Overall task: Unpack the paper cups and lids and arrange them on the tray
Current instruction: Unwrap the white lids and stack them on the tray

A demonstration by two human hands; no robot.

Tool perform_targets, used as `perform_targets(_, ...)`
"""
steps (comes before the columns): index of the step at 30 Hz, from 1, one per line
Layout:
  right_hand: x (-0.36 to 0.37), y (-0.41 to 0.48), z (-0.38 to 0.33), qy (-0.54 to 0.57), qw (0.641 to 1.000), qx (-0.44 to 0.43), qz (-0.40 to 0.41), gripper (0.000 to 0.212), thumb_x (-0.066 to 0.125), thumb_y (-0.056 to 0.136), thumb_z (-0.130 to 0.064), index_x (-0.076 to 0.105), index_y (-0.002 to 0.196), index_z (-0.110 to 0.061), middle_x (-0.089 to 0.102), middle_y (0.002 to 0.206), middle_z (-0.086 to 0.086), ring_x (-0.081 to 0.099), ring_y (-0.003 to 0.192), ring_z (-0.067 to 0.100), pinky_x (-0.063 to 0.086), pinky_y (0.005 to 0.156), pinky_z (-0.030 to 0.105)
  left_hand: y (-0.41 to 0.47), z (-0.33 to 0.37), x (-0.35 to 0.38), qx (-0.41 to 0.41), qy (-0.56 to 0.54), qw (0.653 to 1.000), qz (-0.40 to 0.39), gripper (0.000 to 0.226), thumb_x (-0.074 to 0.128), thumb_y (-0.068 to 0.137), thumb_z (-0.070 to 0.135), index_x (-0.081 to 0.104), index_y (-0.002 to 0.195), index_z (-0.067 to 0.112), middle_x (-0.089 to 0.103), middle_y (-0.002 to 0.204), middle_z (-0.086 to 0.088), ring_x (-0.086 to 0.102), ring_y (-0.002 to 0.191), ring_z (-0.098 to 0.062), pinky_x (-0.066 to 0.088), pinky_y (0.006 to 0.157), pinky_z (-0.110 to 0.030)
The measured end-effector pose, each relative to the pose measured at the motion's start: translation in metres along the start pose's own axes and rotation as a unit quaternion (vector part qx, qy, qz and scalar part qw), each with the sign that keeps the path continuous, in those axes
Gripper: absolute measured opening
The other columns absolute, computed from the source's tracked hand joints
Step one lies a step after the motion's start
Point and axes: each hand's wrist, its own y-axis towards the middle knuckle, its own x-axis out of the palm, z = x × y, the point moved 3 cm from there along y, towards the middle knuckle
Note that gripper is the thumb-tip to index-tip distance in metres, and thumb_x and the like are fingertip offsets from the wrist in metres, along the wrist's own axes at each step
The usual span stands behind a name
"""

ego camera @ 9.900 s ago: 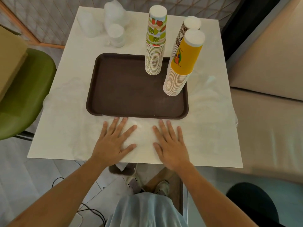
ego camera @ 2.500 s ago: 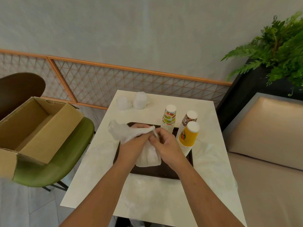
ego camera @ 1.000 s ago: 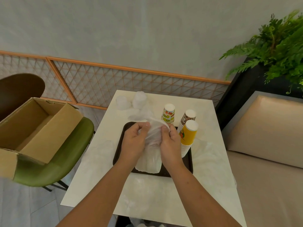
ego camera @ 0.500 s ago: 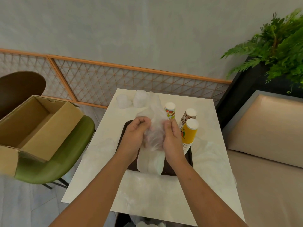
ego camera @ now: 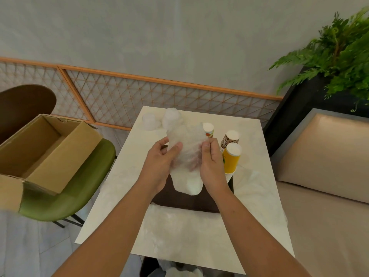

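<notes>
White counter (ego camera: 179, 236), left grip (ego camera: 158, 164) and right grip (ego camera: 212, 164) pinching bagged lid stack (ego camera: 187, 176) between them, brown tray (ego camera: 179, 201) beneath.

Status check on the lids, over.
Left grip, right grip both hold bagged lids above tray. Wrapper not yet off. Three cup stacks crowd tray's right.

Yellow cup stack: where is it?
Head view: the yellow cup stack stands at the right edge of the tray, beside the right hand, in front of the brown-patterned stack.
</notes>
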Motion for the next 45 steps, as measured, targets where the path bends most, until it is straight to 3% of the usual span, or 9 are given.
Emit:
perform_targets(6,-0.025,0.024,0.013,-0.241,0.969,-0.023,0.045,0.019,0.053,0.107,-0.032,0.069,0.100,-0.025,0.055,0.092,0.000,0.054,0.090,0.020,0.044,0.084,0.033,0.007,0.006,-0.029,0.019,0.125,0.992,-0.017,0.026,0.071,0.098,0.023,0.074,0.117,0.007,0.077,0.116,-0.010,0.072,0.114,-0.027,0.053,0.108,-0.047)
perform_targets(9,-0.021,0.026,0.015,-0.145,0.986,0.077,-0.031,0.021,0.050,0.108,-0.025,0.068,0.099,-0.019,0.066,0.075,0.000,0.064,0.069,0.018,0.058,0.076,0.043,0.007,-0.001,-0.037,-0.017,0.183,0.980,-0.076,0.027,0.072,0.097,0.022,0.075,0.119,0.008,0.078,0.117,-0.009,0.072,0.114,-0.028,0.057,0.101,-0.044)
perform_targets(15,0.006,0.017,0.023,0.143,0.933,0.306,-0.124,0.038,0.072,0.096,-0.038,0.068,0.117,-0.006,0.074,0.097,0.011,0.073,0.087,0.030,0.062,0.088,0.050,-0.001,-0.023,-0.035,-0.176,0.036,0.984,0.004,0.073,0.041,0.102,0.064,0.076,0.113,0.001,0.078,0.110,-0.017,0.074,0.101,-0.029,0.057,0.096,-0.042)
perform_targets(21,0.017,0.020,0.053,-0.010,0.962,0.258,-0.084,0.036,0.079,0.082,0.001,0.065,0.113,-0.012,0.069,0.116,0.015,0.069,0.106,0.029,0.063,0.088,0.047,0.001,-0.051,-0.050,-0.154,0.178,0.971,0.038,0.026,0.078,0.094,0.022,0.070,0.118,0.014,0.074,0.116,-0.008,0.070,0.113,-0.029,0.063,0.091,-0.041)
perform_targets(27,0.000,0.033,0.069,0.090,0.947,0.306,-0.044,0.017,0.065,0.098,-0.001,0.067,0.112,-0.010,0.073,0.113,0.016,0.071,0.106,0.027,0.060,0.093,0.043,0.008,-0.049,-0.080,-0.112,0.280,0.942,0.148,0.014,0.066,0.102,0.015,0.076,0.110,0.009,0.073,0.110,-0.011,0.073,0.096,-0.025,0.066,0.082,-0.038)
perform_targets(33,-0.006,0.021,0.083,0.231,0.875,0.424,-0.045,0.022,0.051,0.103,-0.001,0.062,0.121,-0.003,0.071,0.116,0.024,0.069,0.108,0.025,0.054,0.100,0.042,0.018,-0.045,-0.089,-0.254,-0.204,0.927,0.186,0.017,0.047,0.106,-0.003,0.061,0.114,-0.004,0.067,0.104,-0.020,0.068,0.094,-0.028,0.064,0.077,-0.046)
perform_targets(37,-0.009,0.013,0.100,0.266,0.840,0.472,-0.027,0.023,0.055,0.096,-0.004,0.058,0.119,-0.003,0.066,0.094,0.015,0.068,0.083,0.023,0.057,0.071,0.041,0.022,-0.061,-0.090,-0.286,-0.292,0.891,0.197,0.028,0.043,0.106,-0.001,0.056,0.130,-0.006,0.064,0.120,-0.023,0.067,0.111,-0.033,0.057,0.090,-0.052)
perform_targets(42,-0.011,0.016,0.120,0.255,0.834,0.489,0.025,0.039,0.056,0.094,-0.012,0.054,0.132,-0.005,0.062,0.129,0.018,0.066,0.112,0.035,0.060,0.070,0.051,0.025,-0.075,-0.087,-0.264,-0.111,0.953,0.097,0.045,0.083,0.086,0.020,0.067,0.125,0.005,0.065,0.128,-0.022,0.066,0.113,-0.030,0.061,0.094,-0.042)
perform_targets(45,-0.011,0.022,0.128,0.245,0.827,0.504,0.046,0.020,0.055,0.092,-0.011,0.054,0.111,-0.004,0.048,0.085,0.008,0.044,0.069,0.018,0.051,0.053,0.035,0.026,-0.074,-0.079,-0.245,0.175,0.953,-0.029,0.053,0.093,0.069,0.042,0.080,0.109,0.010,0.075,0.119,-0.014,0.068,0.114,-0.027,0.061,0.097,-0.039)
